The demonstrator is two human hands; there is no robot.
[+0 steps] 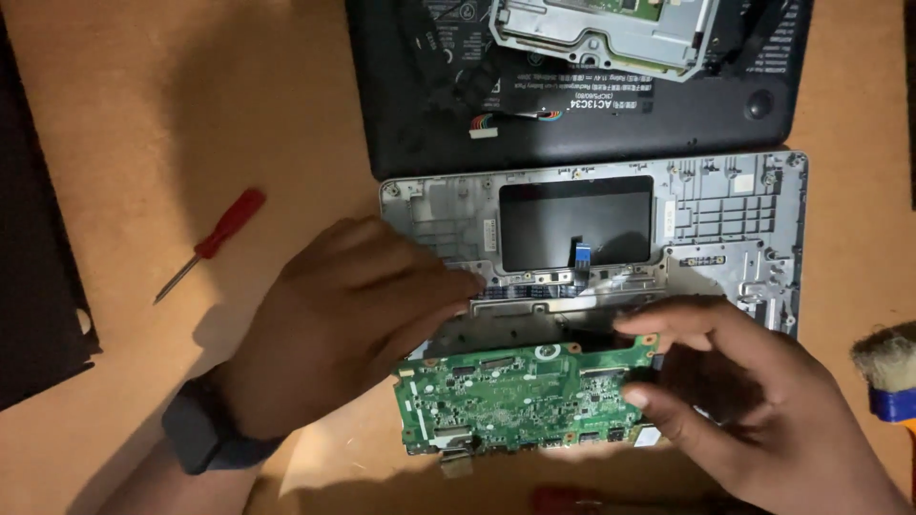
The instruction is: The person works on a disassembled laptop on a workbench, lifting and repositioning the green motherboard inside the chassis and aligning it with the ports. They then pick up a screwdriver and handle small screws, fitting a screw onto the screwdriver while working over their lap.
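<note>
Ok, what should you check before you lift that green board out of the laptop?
1. Right hand gripping green board at its right edge: ok.
2. Left hand steadying the grey laptop frame: ok, fingertips rest on it.
3. Blue ribbon cable free of the board: ok, it lies apart on the dark pad.
4. Board's screws all out: cannot tell.
5. Red screwdriver within reach: ok, on the table to the left.

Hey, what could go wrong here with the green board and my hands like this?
The right hand pinches the green circuit board by its edge over the grey laptop frame; it might flex or slip. The left hand presses near the blue ribbon cable, which could snag.
</note>
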